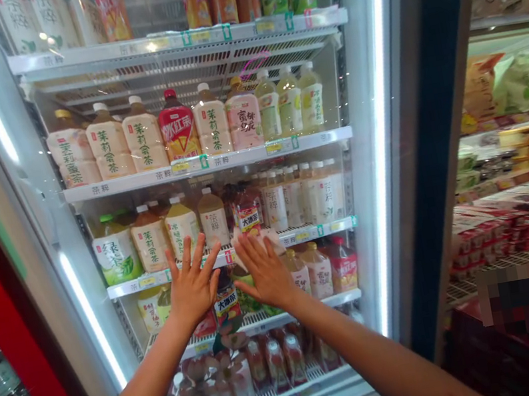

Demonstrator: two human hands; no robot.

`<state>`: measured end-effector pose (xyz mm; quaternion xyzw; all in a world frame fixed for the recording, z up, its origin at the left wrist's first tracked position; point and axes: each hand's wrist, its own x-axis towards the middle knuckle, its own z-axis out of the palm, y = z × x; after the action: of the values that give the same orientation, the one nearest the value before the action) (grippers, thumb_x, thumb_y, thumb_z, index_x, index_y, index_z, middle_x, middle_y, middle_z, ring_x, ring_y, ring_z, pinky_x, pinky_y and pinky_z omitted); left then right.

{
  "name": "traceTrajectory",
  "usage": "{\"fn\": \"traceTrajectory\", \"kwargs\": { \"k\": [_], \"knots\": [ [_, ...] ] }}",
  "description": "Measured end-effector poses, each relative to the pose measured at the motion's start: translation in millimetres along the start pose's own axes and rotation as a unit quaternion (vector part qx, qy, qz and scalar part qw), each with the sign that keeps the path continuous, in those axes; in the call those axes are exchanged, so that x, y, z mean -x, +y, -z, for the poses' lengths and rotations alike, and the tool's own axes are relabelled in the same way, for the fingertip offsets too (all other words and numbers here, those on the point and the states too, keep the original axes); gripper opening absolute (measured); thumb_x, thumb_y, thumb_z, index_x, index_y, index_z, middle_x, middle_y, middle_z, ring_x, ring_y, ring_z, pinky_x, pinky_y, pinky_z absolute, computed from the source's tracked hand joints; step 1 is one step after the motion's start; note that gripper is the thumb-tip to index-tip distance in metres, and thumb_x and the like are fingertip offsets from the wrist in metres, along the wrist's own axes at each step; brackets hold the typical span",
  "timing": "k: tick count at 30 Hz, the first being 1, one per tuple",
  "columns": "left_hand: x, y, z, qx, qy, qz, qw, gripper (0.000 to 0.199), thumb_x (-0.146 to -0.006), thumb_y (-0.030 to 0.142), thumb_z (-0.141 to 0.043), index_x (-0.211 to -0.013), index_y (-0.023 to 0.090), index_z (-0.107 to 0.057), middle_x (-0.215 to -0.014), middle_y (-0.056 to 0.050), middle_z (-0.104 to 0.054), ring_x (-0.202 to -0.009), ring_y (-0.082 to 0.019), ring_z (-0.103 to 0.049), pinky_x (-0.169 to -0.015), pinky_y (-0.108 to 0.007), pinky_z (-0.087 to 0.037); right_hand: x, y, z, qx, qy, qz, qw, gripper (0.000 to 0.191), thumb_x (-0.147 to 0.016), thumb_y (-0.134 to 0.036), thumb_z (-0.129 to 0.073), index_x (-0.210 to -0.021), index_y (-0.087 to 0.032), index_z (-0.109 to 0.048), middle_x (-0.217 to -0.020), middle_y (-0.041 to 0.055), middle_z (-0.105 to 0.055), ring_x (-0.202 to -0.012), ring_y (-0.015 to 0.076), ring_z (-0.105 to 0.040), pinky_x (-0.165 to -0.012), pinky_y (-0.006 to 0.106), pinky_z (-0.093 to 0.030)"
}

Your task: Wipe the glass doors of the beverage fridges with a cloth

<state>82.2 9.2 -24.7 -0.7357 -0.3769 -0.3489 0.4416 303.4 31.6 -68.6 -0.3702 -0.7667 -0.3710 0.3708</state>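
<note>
The left hand (192, 284) and right hand (264, 272) are both open, fingers spread wide, side by side at the glass door (255, 64), level with a shelf (291, 237) of tea bottles (142, 134) behind the glass.

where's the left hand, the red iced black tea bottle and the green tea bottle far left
left hand (193, 290), head view, on the back of the hand
red iced black tea bottle (179, 134), head view, on its label
green tea bottle (116, 258), head view, on its label
</note>
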Motion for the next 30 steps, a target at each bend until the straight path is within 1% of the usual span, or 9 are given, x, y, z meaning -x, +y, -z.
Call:
{"fn": "traceTrajectory", "kwargs": {
  "k": [3, 5, 10, 12, 14, 20, 23, 27, 30],
  "knots": [
    [2, 2, -4.5, 0.001, -0.001, 0.011, 1.000, 0.074, -0.098, 0.036, -0.056, -0.163, 0.033, -0.020, -0.171, -0.006, -0.015, -0.160, -0.029, 0.001, -0.128, -0.063, 0.005, -62, 19, 19, -0.003, 0.047, -0.075, 0.996, 0.095, -0.102, -0.060, -0.040, -0.162, -0.014, 0.018, -0.173, 0.0126, -0.004, -0.161, 0.0305, -0.001, -0.129, 0.062, -0.010],
    [7, 4, -8.2, 0.002, -0.002, 0.016, 1.000, 0.076, -0.098, 0.037, -0.056, -0.163, 0.033, -0.017, -0.171, -0.005, -0.015, -0.160, -0.028, 0.001, -0.129, -0.061, 0.005, -62, 9, 16, -0.007, 0.055, -0.093, 0.994, 0.096, -0.102, -0.060, -0.040, -0.162, -0.013, 0.017, -0.173, 0.0130, -0.003, -0.161, 0.0310, -0.001, -0.129, 0.062, -0.009],
    [32, 8, -10.3, 0.000, -0.018, 0.007, 1.000, 0.076, -0.098, 0.036, -0.056, -0.163, 0.027, -0.019, -0.171, -0.006, -0.018, -0.161, -0.027, -0.001, -0.131, -0.056, 0.004, 58, -55, -30, -0.029, -0.008, 0.005, 1.000, 0.089, -0.101, -0.055, -0.047, -0.165, -0.013, -0.002, -0.169, 0.0121, -0.025, -0.159, 0.0276, -0.019, -0.128, 0.052, -0.022],
    [40, 4, -4.8, 0.005, -0.033, -0.012, 0.999, 0.074, -0.097, 0.036, -0.057, -0.162, 0.028, -0.023, -0.170, -0.006, -0.022, -0.161, -0.027, -0.002, -0.131, -0.056, 0.004, 75, -60, -37, -0.033, -0.026, 0.034, 0.999, 0.086, -0.101, -0.052, -0.047, -0.166, -0.014, -0.005, -0.168, 0.0106, -0.031, -0.158, 0.0255, -0.025, -0.127, 0.048, -0.027],
    [42, -5, 4.1, 0.006, -0.046, -0.019, 0.999, 0.073, -0.096, 0.037, -0.059, -0.161, 0.032, -0.026, -0.170, -0.004, -0.024, -0.161, -0.028, -0.003, -0.130, -0.060, 0.004, 44, -45, -26, -0.028, -0.026, 0.047, 0.998, 0.086, -0.102, -0.053, -0.047, -0.165, -0.014, -0.003, -0.168, 0.0112, -0.028, -0.158, 0.0255, -0.023, -0.127, 0.049, -0.026],
    [28, -56, 32.9, -0.009, -0.021, 0.056, 0.998, 0.073, -0.098, 0.032, -0.054, -0.163, 0.034, -0.019, -0.173, -0.006, -0.012, -0.161, -0.032, 0.002, -0.125, -0.070, 0.002, -120, -2, 31, -0.005, 0.046, -0.032, 0.998, 0.094, -0.102, -0.057, -0.044, -0.164, -0.011, 0.007, -0.173, 0.0144, -0.004, -0.161, 0.0299, 0.001, -0.130, 0.059, -0.008],
    [28, -77, 43.7, -0.007, -0.015, 0.083, 0.996, 0.074, -0.099, 0.032, -0.052, -0.163, 0.033, -0.016, -0.173, -0.007, -0.010, -0.160, -0.033, 0.004, -0.125, -0.072, 0.001, -107, -28, 21, -0.025, -0.001, 0.086, 0.996, 0.095, -0.098, -0.060, -0.049, -0.165, -0.010, -0.003, -0.173, 0.0122, -0.010, -0.161, 0.0276, -0.001, -0.131, 0.054, -0.010],
    [40, -90, 57.6, -0.004, -0.017, 0.088, 0.996, 0.073, -0.100, 0.031, -0.052, -0.163, 0.034, -0.016, -0.173, -0.008, -0.013, -0.161, -0.033, 0.002, -0.125, -0.072, -0.001, -73, -49, 4, -0.041, -0.101, 0.335, 0.936, 0.086, -0.093, -0.060, -0.059, -0.163, -0.025, -0.024, -0.171, -0.0013, -0.023, -0.160, 0.0177, -0.017, -0.130, 0.041, -0.021],
    [47, -97, 64.8, -0.003, -0.014, 0.090, 0.996, 0.073, -0.100, 0.031, -0.052, -0.163, 0.035, -0.017, -0.173, -0.007, -0.013, -0.161, -0.032, 0.001, -0.125, -0.071, -0.001, -128, -28, 23, -0.005, -0.070, 0.335, 0.940, 0.079, -0.095, -0.060, -0.058, -0.162, -0.033, -0.025, -0.172, -0.0053, -0.020, -0.161, 0.0238, -0.013, -0.131, 0.058, -0.007]
  ]
}}
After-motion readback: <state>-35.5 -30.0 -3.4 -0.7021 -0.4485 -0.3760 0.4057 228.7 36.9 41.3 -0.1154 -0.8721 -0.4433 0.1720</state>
